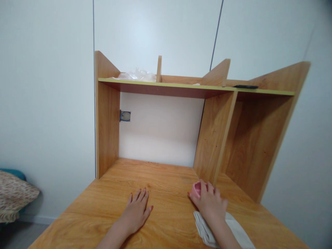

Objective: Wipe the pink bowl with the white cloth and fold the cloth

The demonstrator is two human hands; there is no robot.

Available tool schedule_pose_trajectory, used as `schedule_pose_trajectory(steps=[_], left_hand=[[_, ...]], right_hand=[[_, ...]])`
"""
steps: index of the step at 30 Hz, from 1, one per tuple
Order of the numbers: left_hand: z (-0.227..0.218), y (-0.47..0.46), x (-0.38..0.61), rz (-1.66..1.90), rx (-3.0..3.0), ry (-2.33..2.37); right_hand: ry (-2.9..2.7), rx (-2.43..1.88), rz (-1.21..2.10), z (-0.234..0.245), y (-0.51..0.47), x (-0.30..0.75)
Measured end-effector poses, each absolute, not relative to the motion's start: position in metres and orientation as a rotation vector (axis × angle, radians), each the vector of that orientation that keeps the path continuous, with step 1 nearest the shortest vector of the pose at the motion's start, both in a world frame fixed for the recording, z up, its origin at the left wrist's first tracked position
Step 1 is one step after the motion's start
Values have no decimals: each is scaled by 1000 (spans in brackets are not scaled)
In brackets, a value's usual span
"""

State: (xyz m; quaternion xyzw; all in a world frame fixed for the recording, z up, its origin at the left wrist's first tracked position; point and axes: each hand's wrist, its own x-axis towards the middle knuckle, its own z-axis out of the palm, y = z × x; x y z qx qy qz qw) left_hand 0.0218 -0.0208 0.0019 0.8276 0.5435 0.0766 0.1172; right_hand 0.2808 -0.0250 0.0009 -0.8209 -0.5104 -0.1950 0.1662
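Note:
My left hand (136, 211) lies flat on the wooden desk (166, 180) with its fingers stretched out and slightly spread; it holds nothing. My right hand (210, 204) rests farther right, fingers curled over a small pink object (196, 188) that shows at its fingertips. Under my right wrist and forearm lies a folded white cloth (234, 228). The pink object sits close to the foot of the hutch's upright divider (212, 135).
A wooden hutch stands at the desk's back, with a green-edged shelf (194, 85). On that shelf lie a crumpled clear plastic bag (136, 74) and a dark flat object (245, 86). A wall socket (125, 116) sits behind. A patterned cushion (14, 195) is at far left.

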Motion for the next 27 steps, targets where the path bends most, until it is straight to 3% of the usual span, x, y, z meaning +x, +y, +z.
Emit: schedule_pose_trajectory(steps=[6, 18, 27], left_hand=[[3, -22, 22, 252, 2422, 1585], [2, -21, 22, 251, 2374, 1581], [-8, -16, 32, 854, 2397, 1184]], right_hand=[[-1394, -2373, -271, 2, -24, 288], [-1394, -2147, -439, 1, -23, 278], [-1666, -1521, -153, -12, -23, 229]])
